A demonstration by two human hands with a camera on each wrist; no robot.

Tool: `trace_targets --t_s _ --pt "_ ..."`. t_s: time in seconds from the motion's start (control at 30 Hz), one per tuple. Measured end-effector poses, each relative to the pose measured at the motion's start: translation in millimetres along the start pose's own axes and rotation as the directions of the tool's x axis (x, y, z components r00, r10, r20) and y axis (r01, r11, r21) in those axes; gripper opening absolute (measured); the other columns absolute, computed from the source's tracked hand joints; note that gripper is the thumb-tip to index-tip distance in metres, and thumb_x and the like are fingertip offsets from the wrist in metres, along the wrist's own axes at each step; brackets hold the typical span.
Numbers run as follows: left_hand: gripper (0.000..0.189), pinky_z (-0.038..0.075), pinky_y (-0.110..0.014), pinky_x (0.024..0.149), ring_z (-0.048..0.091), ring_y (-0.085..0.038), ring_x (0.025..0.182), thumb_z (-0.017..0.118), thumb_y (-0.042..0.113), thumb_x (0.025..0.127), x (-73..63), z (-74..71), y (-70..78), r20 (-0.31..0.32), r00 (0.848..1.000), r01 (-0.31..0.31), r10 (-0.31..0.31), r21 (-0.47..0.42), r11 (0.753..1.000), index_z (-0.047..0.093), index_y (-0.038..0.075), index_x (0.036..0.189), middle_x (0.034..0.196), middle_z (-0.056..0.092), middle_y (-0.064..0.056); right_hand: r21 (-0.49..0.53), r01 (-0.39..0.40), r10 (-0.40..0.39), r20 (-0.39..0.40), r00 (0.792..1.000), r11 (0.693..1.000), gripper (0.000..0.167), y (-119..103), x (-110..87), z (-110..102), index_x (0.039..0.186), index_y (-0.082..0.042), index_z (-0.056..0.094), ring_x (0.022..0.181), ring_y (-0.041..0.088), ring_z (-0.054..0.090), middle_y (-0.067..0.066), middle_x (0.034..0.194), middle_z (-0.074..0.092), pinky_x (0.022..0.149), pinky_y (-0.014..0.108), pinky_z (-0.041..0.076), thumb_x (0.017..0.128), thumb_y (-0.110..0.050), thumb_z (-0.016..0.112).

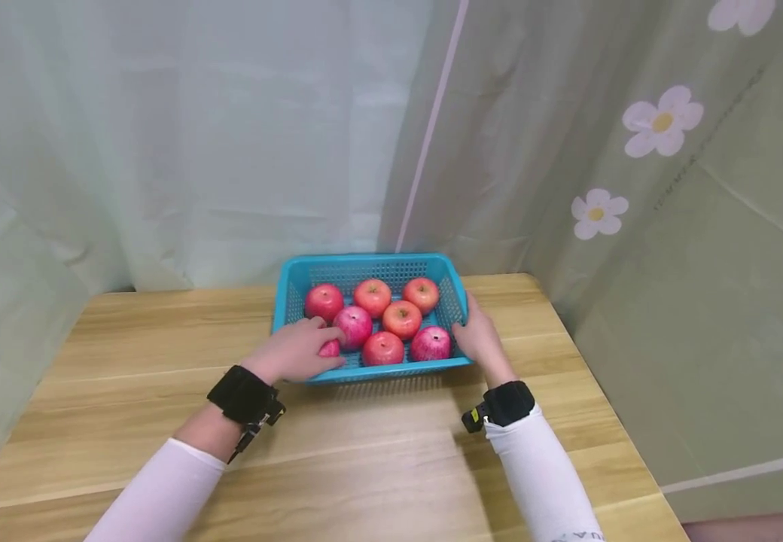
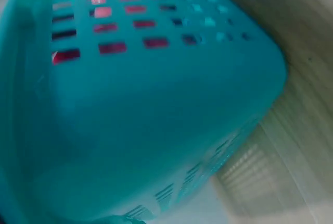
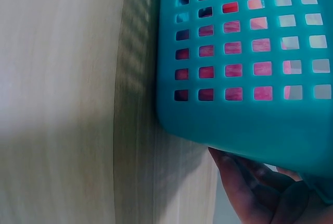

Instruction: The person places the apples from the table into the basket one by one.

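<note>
A blue plastic basket (image 1: 373, 260) with perforated sides stands on the wooden table, holding several red apples. My left hand (image 1: 300, 348) reaches over its front left corner, fingers and thumb around a red apple (image 1: 330, 348) that they partly cover. That hand is out of sight in the left wrist view, where the basket's outer wall (image 2: 125, 114) fills most of the picture. At the other end, my right hand (image 1: 479, 335) grips the right rim, thumb toward the inside and fingers outside. The right wrist view shows this hand (image 3: 265, 193) at the basket's corner, fingers against the outer wall.
The wooden table (image 1: 378, 467) reaches toward me in front of the basket. A pale curtain (image 1: 263, 135) hangs close behind the basket, and a greenish one with white flowers (image 1: 662, 122) runs along the right side.
</note>
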State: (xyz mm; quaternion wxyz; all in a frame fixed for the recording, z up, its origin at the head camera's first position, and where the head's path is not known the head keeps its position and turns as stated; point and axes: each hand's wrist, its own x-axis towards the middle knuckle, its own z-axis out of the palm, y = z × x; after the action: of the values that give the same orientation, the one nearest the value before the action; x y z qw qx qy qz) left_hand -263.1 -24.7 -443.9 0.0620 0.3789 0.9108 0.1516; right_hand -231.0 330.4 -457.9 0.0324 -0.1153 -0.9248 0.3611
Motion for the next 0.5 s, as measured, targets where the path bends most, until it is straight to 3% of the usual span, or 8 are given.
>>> trace_targets --t_s 0.1,0.2,0.37,0.5 --pt "0.045 0.055 -0.057 0.093 0.062 -0.034 0.109 0.071 0.046 0.097 6.2 0.0 2.3 0.101 0.995 0.025 -0.026 0.013 1.000 0.072 0.017 0.132 0.119 0.064 -0.015 -0.025 -0.001 0.001 0.008 1.000 1.000 0.074 2.5 2.7 -0.3 0.169 -0.007 0.025 0.141 0.046 0.051 0.028 0.156 0.050 0.115 0.063 0.041 0.103 -0.009 0.059" --pt "0.044 0.047 -0.066 0.104 0.056 -0.043 0.123 0.066 0.043 0.098 9.4 -0.1 4.2 0.159 0.985 0.065 -0.067 0.020 0.998 0.070 0.019 0.136 0.132 0.060 -0.022 -0.034 0.007 -0.006 0.016 1.000 0.999 0.074 3.6 6.1 1.6 0.168 -0.006 0.025 0.140 0.046 0.052 0.029 0.155 0.051 0.116 0.062 0.041 0.102 -0.009 0.059" --pt "0.044 0.038 -0.071 0.111 0.049 -0.046 0.132 0.063 0.037 0.099 9.9 2.0 6.5 0.194 0.975 0.109 -0.109 0.013 0.994 0.070 0.022 0.140 0.140 0.054 -0.024 -0.022 0.005 -0.005 0.022 1.000 1.000 0.073 1.1 9.4 3.8 0.168 -0.007 0.026 0.142 0.045 0.051 0.028 0.156 0.050 0.117 0.062 0.040 0.102 -0.010 0.058" --pt "0.051 0.041 -0.069 0.110 0.050 -0.042 0.130 0.064 0.048 0.100 9.7 3.4 5.3 0.189 0.975 0.121 -0.119 0.001 0.993 0.069 0.022 0.143 0.137 0.056 -0.021 -0.033 0.009 -0.008 0.034 0.999 0.999 0.074 -1.1 11.3 2.5 0.168 -0.006 0.024 0.142 0.046 0.051 0.028 0.156 0.049 0.116 0.062 0.041 0.103 -0.010 0.058"
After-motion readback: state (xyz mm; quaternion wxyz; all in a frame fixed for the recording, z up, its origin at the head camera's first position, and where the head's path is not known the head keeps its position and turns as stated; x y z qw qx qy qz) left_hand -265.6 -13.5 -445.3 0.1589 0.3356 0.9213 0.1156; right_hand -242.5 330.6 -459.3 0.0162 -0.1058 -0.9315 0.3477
